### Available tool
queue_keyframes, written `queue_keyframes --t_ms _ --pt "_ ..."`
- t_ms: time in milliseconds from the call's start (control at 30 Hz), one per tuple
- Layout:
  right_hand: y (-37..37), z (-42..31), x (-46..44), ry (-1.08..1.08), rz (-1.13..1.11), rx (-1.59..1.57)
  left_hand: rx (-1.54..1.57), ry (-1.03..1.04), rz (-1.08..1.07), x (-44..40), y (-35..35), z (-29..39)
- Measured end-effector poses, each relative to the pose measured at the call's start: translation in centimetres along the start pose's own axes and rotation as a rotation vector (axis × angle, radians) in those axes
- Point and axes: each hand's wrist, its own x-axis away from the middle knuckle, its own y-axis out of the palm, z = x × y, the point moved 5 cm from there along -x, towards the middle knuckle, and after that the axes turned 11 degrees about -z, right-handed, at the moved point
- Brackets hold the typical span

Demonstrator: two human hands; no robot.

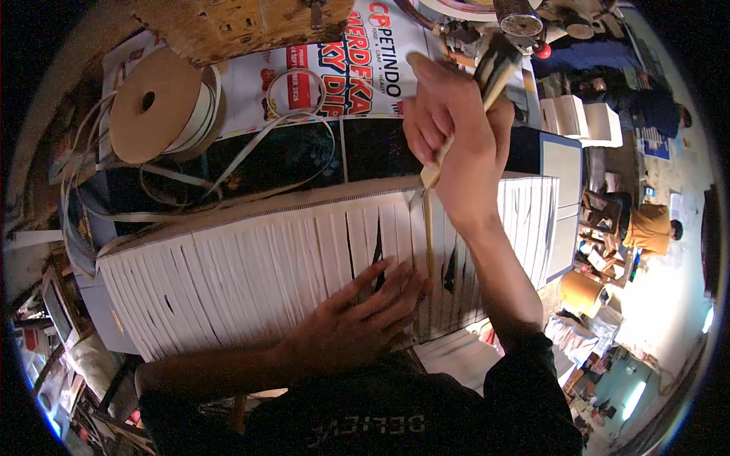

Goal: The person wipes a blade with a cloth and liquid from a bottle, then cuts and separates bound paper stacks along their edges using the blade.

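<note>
A long row of white book blocks (266, 281) lies packed side by side in front of me. A narrow striped band runs along their far edge. My left hand (365, 311) rests on the blocks with its fingers stretched out, close to a gap between two of them. My right hand (464, 144) is closed around a brush (494, 76), whose dark bristle end points up and away. The light handle end slants down to the far edge of the row, near a small pale tip that I cannot make out clearly.
A cardboard spool (152, 106) of pale tape stands at the far left, with loose loops of tape (258, 144) trailing from it. A printed banner (380, 68) covers the surface behind. More white stacks (582, 121) lie at the right, and a person in orange (650, 230) is farther off.
</note>
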Motion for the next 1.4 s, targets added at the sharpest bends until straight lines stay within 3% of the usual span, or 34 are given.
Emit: queue_keyframes --t_ms 100,167,233,300,367,433,567,633,667,767,900,1100,1167,1267,1333,1400 --pt "0.1 -0.6 -1.0 0.098 -0.047 0.024 0.069 -0.04 0.027 0.0 0.3 0.2" --pt "-0.5 -0.2 -1.1 0.232 0.027 -0.183 0.02 -0.041 0.034 0.2 0.0 0.1" --pt "-1.3 0.6 -1.0 0.203 -0.029 -0.223 -0.028 -0.043 0.039 0.4 -0.2 0.0" --pt "-1.0 -0.5 -0.9 0.022 -0.025 -0.137 0.025 -0.031 0.011 0.5 -0.1 0.0" --pt "-1.1 -0.3 -0.7 0.058 0.046 -0.125 0.01 -0.025 0.006 0.5 0.1 -0.1" --pt "-1.5 0.4 -0.9 -0.118 -0.125 -0.282 0.0 -0.02 0.002 0.5 0.4 0.1" --pt "-0.9 0.7 -0.6 -0.128 -0.038 -0.066 0.105 -0.012 0.033 0.6 0.1 0.1" --pt "-0.8 0.3 -0.9 0.014 0.005 -0.088 0.091 0.002 0.023 0.5 0.0 0.1" --pt "-1.0 0.2 -1.0 -0.095 -0.046 -0.043 0.105 0.003 0.04 0.6 0.0 0.1" --pt "-1.0 1.8 -1.0 -0.144 -0.082 0.055 0.115 -0.016 0.066 0.6 0.3 0.3" --pt "-0.4 1.8 -1.2 0.11 -0.009 -0.048 0.139 -0.031 0.049 0.6 0.4 0.5" --pt "-0.2 2.3 -1.3 0.06 0.061 -0.112 0.137 -0.039 0.093 0.7 0.2 0.4" --pt "0.3 3.3 -0.8 0.038 -0.059 0.121 0.112 -0.02 0.102 0.9 0.2 0.3" --pt "-2.7 1.8 -0.7 -0.248 0.157 0.354 0.092 -0.014 0.088 0.9 0.6 0.2" --pt "-2.2 -3.9 -1.7 -0.166 0.016 -0.064 0.109 -0.011 0.052 1.2 0.7 0.7" --pt "-0.4 -5.3 -0.9 -0.127 -0.098 -0.22 0.097 -0.019 0.03 1.0 0.4 0.4"
